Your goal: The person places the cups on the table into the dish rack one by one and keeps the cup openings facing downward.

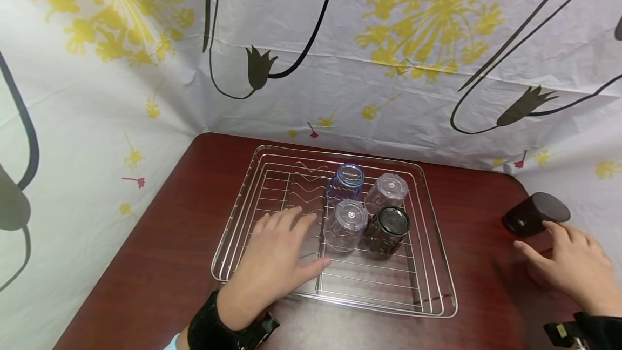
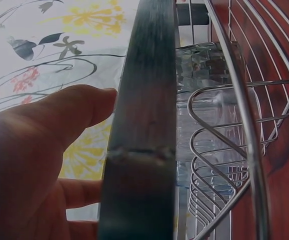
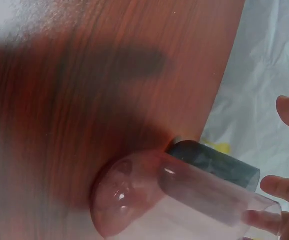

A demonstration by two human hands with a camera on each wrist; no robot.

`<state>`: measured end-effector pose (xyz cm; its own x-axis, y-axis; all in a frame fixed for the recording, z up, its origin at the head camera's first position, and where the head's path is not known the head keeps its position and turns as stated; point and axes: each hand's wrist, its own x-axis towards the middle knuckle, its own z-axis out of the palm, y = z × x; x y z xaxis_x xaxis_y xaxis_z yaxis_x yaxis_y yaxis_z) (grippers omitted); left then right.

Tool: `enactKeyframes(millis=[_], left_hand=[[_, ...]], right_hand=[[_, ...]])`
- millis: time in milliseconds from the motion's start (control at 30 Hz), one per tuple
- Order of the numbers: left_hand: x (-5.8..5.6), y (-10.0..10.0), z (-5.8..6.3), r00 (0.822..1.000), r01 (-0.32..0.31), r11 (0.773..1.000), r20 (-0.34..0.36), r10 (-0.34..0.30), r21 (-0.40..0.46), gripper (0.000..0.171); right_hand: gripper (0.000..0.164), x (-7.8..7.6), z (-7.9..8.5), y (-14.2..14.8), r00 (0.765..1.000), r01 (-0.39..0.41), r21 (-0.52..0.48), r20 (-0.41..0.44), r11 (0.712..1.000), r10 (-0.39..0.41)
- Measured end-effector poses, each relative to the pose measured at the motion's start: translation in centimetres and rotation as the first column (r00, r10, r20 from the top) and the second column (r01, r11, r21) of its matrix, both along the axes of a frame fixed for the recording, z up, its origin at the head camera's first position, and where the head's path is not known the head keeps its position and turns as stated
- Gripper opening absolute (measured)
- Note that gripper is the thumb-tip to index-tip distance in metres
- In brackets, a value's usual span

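Note:
My left hand [image 1: 274,255] hovers over the left part of a wire dish rack [image 1: 439,242], fingers spread and holding nothing. To its right, several glasses stand upside down in the rack: a blue glass [image 1: 346,182], two clear glasses [image 1: 346,226] and a dark glass [image 1: 387,231]. At the table's right side, my right hand [image 1: 573,263] has its fingers loosely extended by another dark glass [image 1: 534,214]. The right wrist view shows a pinkish see-through glass [image 3: 129,200] in front of that one. Fingers show behind it; contact is unclear.
The rack sits on a dark red wooden table [image 1: 160,242]. A patterned white sheet [image 1: 320,101] hangs behind and along both sides. In the left wrist view, a dark blurred band [image 2: 142,125] covers the middle, beside wavy rack wires [image 2: 209,145].

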<state>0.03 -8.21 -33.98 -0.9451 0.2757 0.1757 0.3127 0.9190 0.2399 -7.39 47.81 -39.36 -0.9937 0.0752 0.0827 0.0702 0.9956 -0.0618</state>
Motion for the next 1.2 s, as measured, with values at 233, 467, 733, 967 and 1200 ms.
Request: enactKeyframes(millis=[233,467,733,967,1200], left_hand=[[0.0,0.0,-0.1,1.000,0.001,1.000,0.000,-0.001,0.007,0.078],[0.0,0.1,-0.1,1.000,0.006,1.000,0.008,-0.006,-0.001,0.078],[0.0,0.1,-0.2,1.000,0.001,1.000,-0.002,-0.001,-0.003,0.079],[-0.1,0.0,-0.1,1.000,-0.007,1.000,0.012,0.007,-0.002,0.078],[-0.1,0.0,-0.1,1.000,-0.009,1.000,0.008,0.009,0.002,0.078]], right_hand=[[0.096,0.0,-0.3,0.4,0.999,0.042,0.028,0.016,0.999,-0.043],[0.103,0.0,-0.7,1.0,0.997,0.065,0.044,0.048,0.997,-0.067],[0.098,0.2,-1.1,1.1,0.979,0.164,0.072,0.110,0.984,-0.171],[0.083,-0.1,-1.0,1.0,0.963,0.198,0.121,0.162,0.973,-0.216],[0.063,-0.2,-0.9,0.9,0.963,0.184,0.154,0.172,0.971,-0.209]])
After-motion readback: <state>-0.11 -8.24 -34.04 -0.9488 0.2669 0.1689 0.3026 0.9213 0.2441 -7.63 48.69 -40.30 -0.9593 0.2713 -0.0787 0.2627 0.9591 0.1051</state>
